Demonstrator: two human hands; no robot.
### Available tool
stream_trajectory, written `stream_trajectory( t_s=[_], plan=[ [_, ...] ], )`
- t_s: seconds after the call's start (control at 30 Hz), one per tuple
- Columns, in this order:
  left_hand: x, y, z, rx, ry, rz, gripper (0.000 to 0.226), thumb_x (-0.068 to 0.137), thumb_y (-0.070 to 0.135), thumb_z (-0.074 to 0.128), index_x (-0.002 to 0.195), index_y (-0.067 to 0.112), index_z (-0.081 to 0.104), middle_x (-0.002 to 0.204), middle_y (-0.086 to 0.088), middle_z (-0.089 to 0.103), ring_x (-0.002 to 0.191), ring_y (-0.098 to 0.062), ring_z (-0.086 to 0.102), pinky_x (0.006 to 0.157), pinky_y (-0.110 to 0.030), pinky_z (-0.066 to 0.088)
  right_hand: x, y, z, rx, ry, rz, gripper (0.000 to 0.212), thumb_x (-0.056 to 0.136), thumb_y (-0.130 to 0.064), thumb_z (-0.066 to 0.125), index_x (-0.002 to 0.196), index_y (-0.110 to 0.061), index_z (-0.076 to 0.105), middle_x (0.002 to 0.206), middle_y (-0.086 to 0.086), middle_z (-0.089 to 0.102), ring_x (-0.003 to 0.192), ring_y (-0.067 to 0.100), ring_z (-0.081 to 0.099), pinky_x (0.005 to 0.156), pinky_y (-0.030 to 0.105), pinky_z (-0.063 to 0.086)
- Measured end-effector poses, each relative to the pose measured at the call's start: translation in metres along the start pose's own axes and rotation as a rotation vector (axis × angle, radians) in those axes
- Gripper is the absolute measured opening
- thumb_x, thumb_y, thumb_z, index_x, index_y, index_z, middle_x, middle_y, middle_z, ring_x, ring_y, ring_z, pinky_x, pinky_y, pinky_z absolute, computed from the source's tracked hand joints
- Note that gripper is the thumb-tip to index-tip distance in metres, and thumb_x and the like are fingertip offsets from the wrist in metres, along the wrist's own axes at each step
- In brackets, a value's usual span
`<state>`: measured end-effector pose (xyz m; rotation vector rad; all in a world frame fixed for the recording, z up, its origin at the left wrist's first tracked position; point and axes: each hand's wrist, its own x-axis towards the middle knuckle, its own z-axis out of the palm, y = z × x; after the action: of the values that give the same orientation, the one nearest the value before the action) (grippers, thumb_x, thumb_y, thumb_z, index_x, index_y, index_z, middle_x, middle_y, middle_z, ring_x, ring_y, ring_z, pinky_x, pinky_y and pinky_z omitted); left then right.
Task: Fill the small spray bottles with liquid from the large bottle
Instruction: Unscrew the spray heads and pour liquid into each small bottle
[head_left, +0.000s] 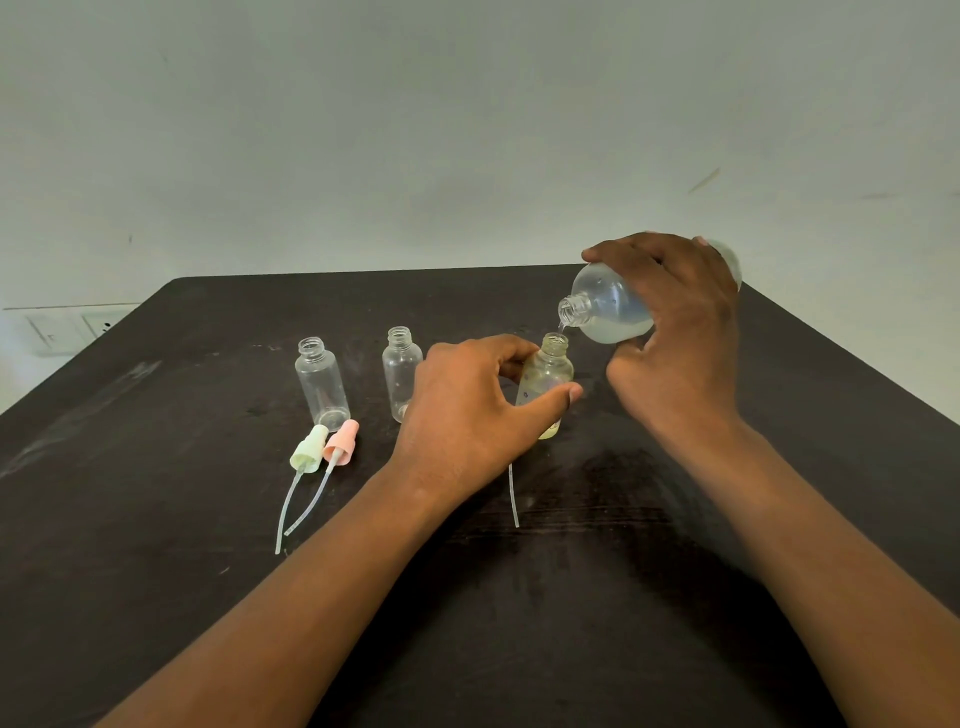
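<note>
Two clear small plastic bottles (322, 383) (401, 373) and two pastel spray caps (327, 447) crowd the dark desk's (156, 519) left-centre, while its near-left and far-left stretches lie open.

No readable text, brand, number or sign anywhere. Small bottle (545, 384) at centre right carries tiny dark printed marks, too small to make out. Wall switch plate (67, 330) at far left shows faint marks, illegible. Other bottles unlabelled.
</note>
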<state>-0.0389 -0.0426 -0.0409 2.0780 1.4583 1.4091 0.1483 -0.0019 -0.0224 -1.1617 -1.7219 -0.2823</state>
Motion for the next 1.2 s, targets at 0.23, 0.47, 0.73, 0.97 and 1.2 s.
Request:
stream_trajectory(
  t_s=[0.23,0.47,0.73,0.97,1.2],
  plan=[
    [0.0001,0.0005,0.0002,-0.006,0.004,-0.002,0.036,0.081,0.052,0.084,0.106,0.026,0.080,0.082,0.017,0.076,0.057,0.012,0.062,0.070,-0.028,0.062,0.0000,-0.0013,0.0000,0.004,0.013,-0.006,0.077,0.057,0.002,0.051,0.126,-0.023,0.072,0.122,0.001,0.068,0.120,0.030,0.063,0.122,0.051,0.035],
    [0.0002,0.0001,0.0009,-0.003,0.003,-0.002,0.036,0.081,0.052,0.084,0.106,0.027,0.080,0.085,0.016,0.077,0.057,0.013,0.062,0.068,-0.026,0.061,-0.0005,-0.0009,-0.0002,-0.001,-0.001,0.000,0.077,0.057,0.004,0.053,0.127,-0.024,0.072,0.123,0.000,0.067,0.122,0.029,0.061,0.123,0.050,0.033],
    [0.0001,-0.0002,0.0002,0.003,0.006,0.007,0.037,0.081,0.051,0.084,0.108,0.026,0.080,0.088,0.016,0.077,0.057,0.014,0.060,0.067,-0.022,0.059,-0.0008,-0.0019,-0.0015,0.001,-0.007,0.006,0.078,0.057,0.003,0.053,0.127,-0.024,0.071,0.124,0.000,0.066,0.123,0.029,0.060,0.124,0.046,0.032],
    [0.0004,0.0001,0.0006,0.003,0.003,0.005,0.038,0.081,0.052,0.083,0.108,0.026,0.080,0.085,0.017,0.075,0.057,0.015,0.060,0.067,-0.022,0.060,-0.0009,-0.0010,-0.0014,-0.004,-0.013,0.013,0.079,0.057,0.005,0.056,0.129,-0.024,0.071,0.125,-0.001,0.066,0.124,0.029,0.060,0.125,0.048,0.031],
    [0.0003,-0.0001,0.0009,-0.008,0.001,-0.011,0.036,0.080,0.052,0.084,0.106,0.027,0.080,0.083,0.017,0.076,0.058,0.012,0.063,0.069,-0.024,0.061,-0.0016,-0.0008,-0.0006,-0.004,-0.004,0.010,0.078,0.058,0.007,0.057,0.128,-0.025,0.071,0.125,-0.001,0.067,0.123,0.029,0.061,0.123,0.050,0.033]
  ],
)
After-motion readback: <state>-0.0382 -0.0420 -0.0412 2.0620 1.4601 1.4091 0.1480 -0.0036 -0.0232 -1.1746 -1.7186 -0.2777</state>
